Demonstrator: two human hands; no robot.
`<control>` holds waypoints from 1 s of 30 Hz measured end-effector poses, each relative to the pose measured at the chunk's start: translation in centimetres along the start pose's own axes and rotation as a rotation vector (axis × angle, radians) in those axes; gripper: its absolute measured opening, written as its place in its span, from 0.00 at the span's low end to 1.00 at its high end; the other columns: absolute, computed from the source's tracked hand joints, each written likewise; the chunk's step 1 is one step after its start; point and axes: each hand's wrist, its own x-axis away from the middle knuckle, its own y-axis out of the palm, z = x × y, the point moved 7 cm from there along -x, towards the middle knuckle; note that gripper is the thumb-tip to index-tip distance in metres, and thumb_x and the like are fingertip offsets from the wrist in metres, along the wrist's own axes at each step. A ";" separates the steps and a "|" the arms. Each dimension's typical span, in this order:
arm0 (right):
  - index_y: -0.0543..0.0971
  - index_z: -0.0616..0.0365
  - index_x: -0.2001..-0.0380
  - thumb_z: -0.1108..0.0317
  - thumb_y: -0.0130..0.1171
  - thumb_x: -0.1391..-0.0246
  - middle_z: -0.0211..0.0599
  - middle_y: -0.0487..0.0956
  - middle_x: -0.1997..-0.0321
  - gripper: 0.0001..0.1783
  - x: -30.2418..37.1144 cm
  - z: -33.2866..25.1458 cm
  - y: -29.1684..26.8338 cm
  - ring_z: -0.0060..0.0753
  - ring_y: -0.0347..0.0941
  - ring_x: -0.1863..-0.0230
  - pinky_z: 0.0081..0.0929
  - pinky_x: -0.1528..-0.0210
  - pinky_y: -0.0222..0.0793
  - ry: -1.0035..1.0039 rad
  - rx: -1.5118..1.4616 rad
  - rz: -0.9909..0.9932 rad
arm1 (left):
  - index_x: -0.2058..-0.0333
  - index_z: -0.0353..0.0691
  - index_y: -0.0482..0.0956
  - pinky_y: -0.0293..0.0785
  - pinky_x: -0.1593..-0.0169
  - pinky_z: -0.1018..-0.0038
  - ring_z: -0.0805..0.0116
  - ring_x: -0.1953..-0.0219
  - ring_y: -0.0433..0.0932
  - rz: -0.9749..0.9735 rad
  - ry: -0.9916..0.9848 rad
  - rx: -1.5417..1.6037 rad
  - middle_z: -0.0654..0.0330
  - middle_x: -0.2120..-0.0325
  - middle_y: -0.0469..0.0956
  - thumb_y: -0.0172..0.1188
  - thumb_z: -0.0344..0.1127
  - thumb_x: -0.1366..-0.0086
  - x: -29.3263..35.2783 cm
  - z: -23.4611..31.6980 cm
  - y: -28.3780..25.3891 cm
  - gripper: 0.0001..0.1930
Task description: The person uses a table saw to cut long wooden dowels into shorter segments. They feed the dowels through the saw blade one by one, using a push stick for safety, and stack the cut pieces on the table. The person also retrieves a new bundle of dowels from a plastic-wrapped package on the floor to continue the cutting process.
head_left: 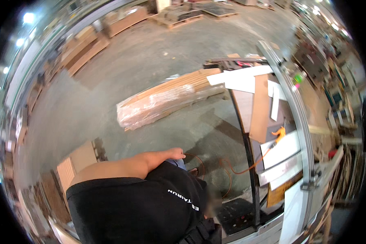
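Observation:
My left arm, bare to the shoulder, reaches across in front of my black shirt (138, 207). At its end my left hand (177, 153) is closed, above the floor and beside my leg. A thin orange hose (200, 159) meets the hand at the fingers; whether they grip it cannot be made out. The hose loops over the floor near my sandalled foot (194, 171) and, to the right, rises to a yellow air blow gun (279, 133) lying on the worktable (244, 106). My right hand does not show.
White and brown panel strips (259, 107) cover the worktable, with a long metal rail (293, 97) along its right side. Ahead on the floor lies a plastic-wrapped bundle of boards (166, 99). Pallets (179, 20) stand farther off, and stacked boards (78, 160) sit at my left.

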 end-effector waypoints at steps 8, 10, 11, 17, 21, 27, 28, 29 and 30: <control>0.77 0.57 0.52 0.52 0.48 0.29 0.33 0.79 0.65 0.20 -1.5 -12.2 10.0 0.27 0.68 0.73 0.31 0.72 0.63 -0.495 0.781 -0.281 | 0.56 0.40 0.83 0.74 0.48 0.59 0.48 0.53 0.80 0.497 -0.233 0.275 0.48 0.60 0.83 0.60 0.52 0.36 4.7 -7.6 -4.8 0.22; 0.77 0.58 0.49 0.55 0.46 0.28 0.36 0.79 0.61 0.19 -0.4 -15.6 14.6 0.31 0.72 0.66 0.33 0.64 0.67 -1.002 1.075 -0.433 | 0.60 0.35 0.85 0.73 0.46 0.58 0.45 0.52 0.80 0.541 -0.426 0.392 0.45 0.57 0.83 0.59 0.55 0.38 7.0 -12.4 -4.9 0.25; 0.76 0.58 0.47 0.57 0.46 0.28 0.37 0.80 0.59 0.19 0.0 -17.1 15.9 0.33 0.74 0.62 0.34 0.59 0.69 -1.267 1.205 -0.473 | 0.59 0.35 0.85 0.74 0.46 0.58 0.44 0.52 0.80 0.538 -0.534 0.429 0.45 0.56 0.83 0.58 0.55 0.38 7.5 -12.5 -5.2 0.25; 0.78 0.59 0.50 0.65 0.51 0.34 0.43 0.80 0.56 0.14 -4.1 -14.5 27.0 0.41 0.78 0.56 0.41 0.51 0.74 -1.758 1.441 -0.618 | 0.58 0.34 0.85 0.75 0.49 0.55 0.42 0.52 0.81 0.641 -0.734 0.731 0.41 0.56 0.82 0.56 0.55 0.37 9.1 -22.3 -8.0 0.26; 0.79 0.59 0.53 0.68 0.55 0.38 0.45 0.80 0.58 0.12 -4.6 -15.4 31.6 0.45 0.77 0.57 0.44 0.53 0.74 -1.290 1.516 -0.525 | 0.58 0.35 0.85 0.75 0.49 0.54 0.43 0.52 0.81 0.592 -0.647 0.735 0.41 0.57 0.82 0.56 0.55 0.36 6.8 -24.5 -13.5 0.26; 0.81 0.62 0.56 0.57 0.60 0.38 0.39 0.82 0.65 0.18 -4.4 -20.6 41.9 0.34 0.76 0.64 0.33 0.60 0.72 -0.878 1.221 -0.268 | 0.58 0.38 0.86 0.77 0.56 0.60 0.56 0.62 0.83 0.594 -0.684 0.687 0.47 0.66 0.84 0.61 0.52 0.37 4.0 -30.6 -19.9 0.22; 0.81 0.61 0.56 0.59 0.59 0.38 0.40 0.81 0.64 0.17 -5.6 -21.0 43.8 0.34 0.76 0.65 0.33 0.61 0.73 -0.884 1.244 -0.328 | 0.58 0.38 0.86 0.77 0.57 0.60 0.57 0.63 0.83 0.562 -0.662 0.727 0.48 0.67 0.85 0.61 0.53 0.37 3.5 -31.3 -20.9 0.22; 0.81 0.61 0.56 0.60 0.59 0.38 0.40 0.81 0.64 0.15 -6.8 -21.4 45.5 0.35 0.76 0.65 0.33 0.62 0.73 -0.889 1.263 -0.385 | 0.58 0.38 0.86 0.77 0.57 0.60 0.58 0.64 0.82 0.539 -0.650 0.776 0.49 0.67 0.85 0.61 0.54 0.37 3.1 -32.4 -22.2 0.23; 0.80 0.60 0.56 0.61 0.59 0.38 0.40 0.81 0.64 0.14 -7.8 -21.6 46.4 0.36 0.76 0.65 0.33 0.62 0.73 -0.888 1.274 -0.429 | 0.58 0.39 0.86 0.77 0.57 0.60 0.59 0.65 0.82 0.538 -0.669 0.834 0.50 0.68 0.85 0.62 0.54 0.37 3.7 -34.0 -22.8 0.23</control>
